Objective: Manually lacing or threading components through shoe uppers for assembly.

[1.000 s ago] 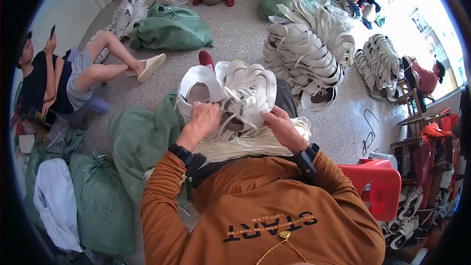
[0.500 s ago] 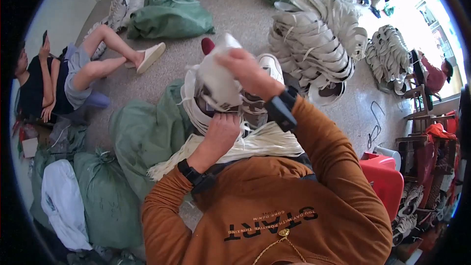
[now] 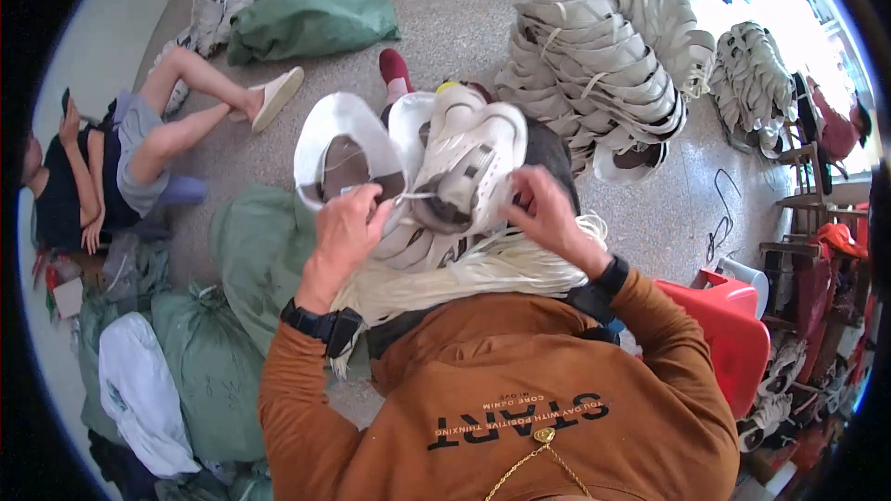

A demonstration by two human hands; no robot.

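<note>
Over my lap, a white shoe upper [image 3: 327, 121] with a brown lining stands opened toward me. My left hand [image 3: 343, 234] pinches its near edge, thumb and fingers closed. Just right of it lie pale sneaker uppers [image 3: 492, 134] with grey and dark parts, stacked together. A short white lace [image 3: 419, 195] runs between the opened upper and this stack. My right hand [image 3: 555, 218] is beside the stack's right edge, fingers bent and thumb apart, with nothing visible in it. A thick bundle of cream laces [image 3: 464, 271] lies across my lap beneath the uppers.
Large piles of shoe uppers [image 3: 594, 65] stand at the far right. Green sacks [image 3: 311, 19] lie at the far left and near left [image 3: 204, 371]. A red plastic stool [image 3: 719, 334] is by my right elbow. A person [image 3: 111, 148] sits at left.
My right hand has come down and right from above the uppers. The white upper now stands opened at the left, where my left hand has moved. The view has shifted slightly.
</note>
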